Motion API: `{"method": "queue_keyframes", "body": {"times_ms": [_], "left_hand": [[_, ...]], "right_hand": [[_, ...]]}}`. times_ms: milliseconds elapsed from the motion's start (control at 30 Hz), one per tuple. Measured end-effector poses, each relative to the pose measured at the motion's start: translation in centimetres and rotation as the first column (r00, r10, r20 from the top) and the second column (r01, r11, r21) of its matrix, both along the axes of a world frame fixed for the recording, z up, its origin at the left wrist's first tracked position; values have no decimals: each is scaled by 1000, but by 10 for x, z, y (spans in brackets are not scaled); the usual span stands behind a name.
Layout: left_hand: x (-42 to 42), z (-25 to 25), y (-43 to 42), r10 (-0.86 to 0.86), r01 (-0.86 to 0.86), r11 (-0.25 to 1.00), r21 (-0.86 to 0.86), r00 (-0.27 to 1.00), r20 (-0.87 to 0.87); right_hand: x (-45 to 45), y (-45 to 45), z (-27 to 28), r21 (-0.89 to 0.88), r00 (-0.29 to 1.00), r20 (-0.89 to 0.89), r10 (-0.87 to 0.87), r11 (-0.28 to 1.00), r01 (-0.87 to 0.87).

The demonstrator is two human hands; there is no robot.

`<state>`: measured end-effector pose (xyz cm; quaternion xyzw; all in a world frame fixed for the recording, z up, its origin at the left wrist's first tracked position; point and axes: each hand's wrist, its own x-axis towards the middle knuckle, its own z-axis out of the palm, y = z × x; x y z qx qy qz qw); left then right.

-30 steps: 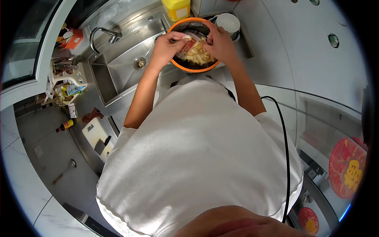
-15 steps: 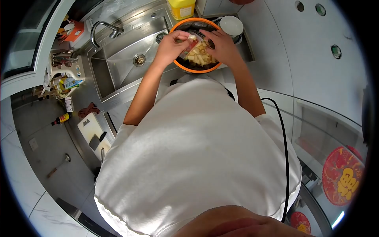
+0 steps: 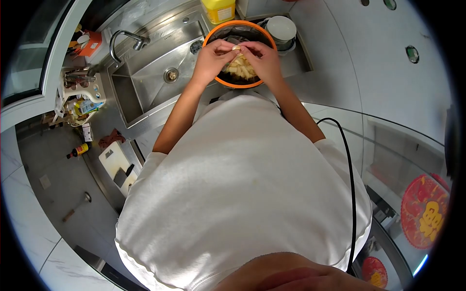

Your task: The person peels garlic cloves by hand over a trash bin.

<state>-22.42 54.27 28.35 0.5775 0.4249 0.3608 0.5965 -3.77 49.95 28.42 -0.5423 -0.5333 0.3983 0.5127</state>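
Over an orange-rimmed bin (image 3: 241, 86) with a dark lining, both my hands meet around a small pale garlic clove (image 3: 236, 48). My left hand (image 3: 211, 59) pinches it from one side, fingers bent and thumb close to the fingertips. From the other side the fingertips of my right hand (image 3: 264, 60) press onto the same clove. Below them in the bin lies a heap of pale yellow scraps (image 3: 241, 70), with some clear plastic near the top. My fingers cover part of the clove.
Left of the bin is a steel sink (image 3: 145, 85) with a curved faucet (image 3: 127, 36). A yellow jug (image 3: 219, 10) stands behind the bin, and stacked white bowls (image 3: 281, 29) to its right. A cutting board (image 3: 116, 162) with a dark-bladed knife (image 3: 121, 175) lies at the left.
My right hand has moved in to the left, and its fingers have closed from a spread pose onto the clove. The reddish piece seen between my hands earlier no longer shows.
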Motion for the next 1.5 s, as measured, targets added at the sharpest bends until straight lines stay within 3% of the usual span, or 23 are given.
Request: {"method": "queue_keyframes", "body": {"times_ms": [133, 200, 300, 433, 500, 533, 600, 633, 700, 733, 800, 1233, 1333, 1400, 1500], "left_hand": [[9, 1, -8, 31, -32, 999, 37, 999, 19], [15, 0, -13, 134, -134, 987, 86, 991, 4], [19, 3, -15, 174, -182, 977, 110, 981, 82], [19, 6, -16, 176, -180, 973, 143, 984, 37], [16, 16, -19, 189, -144, 955, 259, 969, -160], [15, 17, -18, 189, -143, 955, 260, 968, -162], [12, 18, -19, 232, -91, 898, 430, 929, -289], [10, 19, -19, 232, -90, 899, 429, 928, -291], [8, 20, -18, 299, -2, 770, 639, 885, -358], [7, 18, -17, 300, -2, 770, 638, 884, -359], [7, 13, -14, 293, 9, 640, 769, 922, -254], [19, 10, -24, 335, -75, 679, 730, 917, -217], [22, 11, -24, 356, -130, 720, 682, 912, -202], [22, 9, -23, 339, -206, 824, 527, 925, -168], [21, 7, -22, 330, -220, 859, 462, 928, -173]], "right_hand": [[-1, 0, -14, 43, 998, 29, -50, 998, 49], [-2, 1, -19, 67, 996, -17, -86, 994, 87], [3, 1, -20, 74, 998, -34, -53, 996, 55], [6, 0, -16, 26, 994, -102, -43, 999, 46], [6, -1, -9, 2, 992, -124, -37, 999, 38], [7, 0, -10, 2, 991, -127, -37, 999, 38], [7, 2, -14, 37, 991, -131, -12, 999, 17], [8, 1, -16, 35, 991, -133, -12, 999, 16], [8, -1, -13, -18, 993, -120, 16, 1000, -18], [9, 0, -13, -19, 992, -122, 17, 1000, -19], [10, 1, -12, -56, 983, -178, 51, 997, -61], [7, 5, -19, -28, 985, -171, 3, 1000, -8], [8, 7, -21, -30, 974, -226, -2, 1000, -5], [7, 8, -24, -55, 964, -264, -11, 998, -4], [7, 7, -23, -28, 965, -260, 16, 999, -24]]}}
